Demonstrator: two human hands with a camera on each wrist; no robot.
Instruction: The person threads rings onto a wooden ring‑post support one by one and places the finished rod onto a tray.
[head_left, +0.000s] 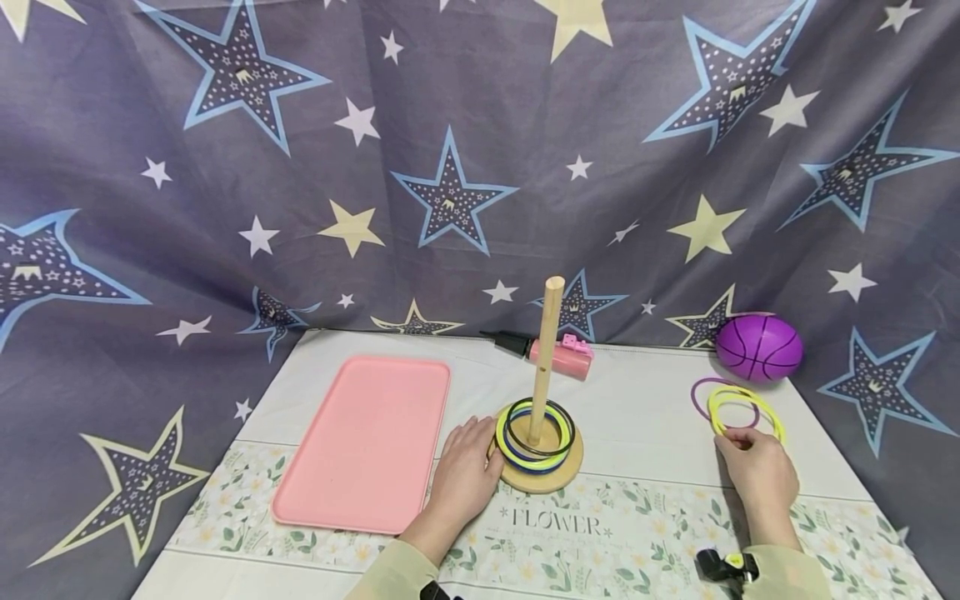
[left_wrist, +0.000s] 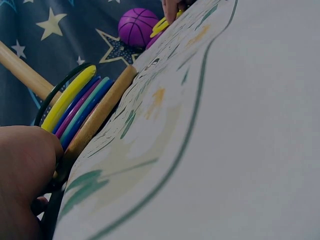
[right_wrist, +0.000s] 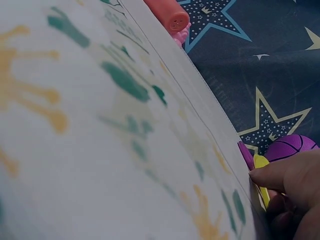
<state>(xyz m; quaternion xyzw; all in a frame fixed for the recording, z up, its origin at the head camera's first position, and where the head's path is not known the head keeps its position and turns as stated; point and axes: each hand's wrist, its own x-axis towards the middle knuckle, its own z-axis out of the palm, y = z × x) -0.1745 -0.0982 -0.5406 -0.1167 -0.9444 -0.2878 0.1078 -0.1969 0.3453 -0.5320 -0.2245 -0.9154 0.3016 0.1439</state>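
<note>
My left hand [head_left: 467, 468] rests beside a wooden ring-toss stand, its thumb touching the edge of the round base [head_left: 573, 468] and its fingers fairly straight. From the base rises an upright wooden peg [head_left: 548, 350]. Stacked around that peg are several rings: a black ring [head_left: 574, 429] on top, a yellow ring [left_wrist: 70, 97] beneath, then blue, purple and teal ones. At the right, my right hand [head_left: 757, 471] pinches a yellow ring [head_left: 712, 410] between thumb and fingers. More yellow overlaps it, and a purple ring [head_left: 697, 400] lies partly under.
A purple ball [head_left: 759, 347] sits behind the loose rings. Left of the stand lies a pink tray [head_left: 367, 442]. Behind the peg is a pink and black hand pump [head_left: 562, 360] with a small pink piece on it. A star-printed curtain [head_left: 480, 108] borders the table.
</note>
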